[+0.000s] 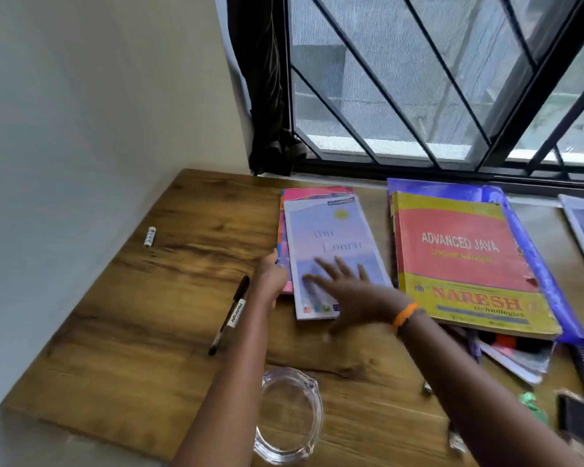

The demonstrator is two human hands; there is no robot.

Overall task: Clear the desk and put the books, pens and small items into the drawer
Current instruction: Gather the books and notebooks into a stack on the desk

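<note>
Glass ashtray [289, 416] at bottom centre is left aside; pale book [331, 251], mid-frame on pink book [285, 230], is pressed by flat-spread right hand [344, 291]; left hand [270, 274] grips stack's left edge—both best lifted together, squared.

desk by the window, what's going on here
A person is gathering books on a wooden desk. The right hand lies flat, fingers spread, on a pale blue book that sits on a pink one, while the left hand holds that small stack's left edge. A red and yellow Java book, a black marker, a glass ashtray and a small white tube remain on the desk. No drawer is in view.
</note>
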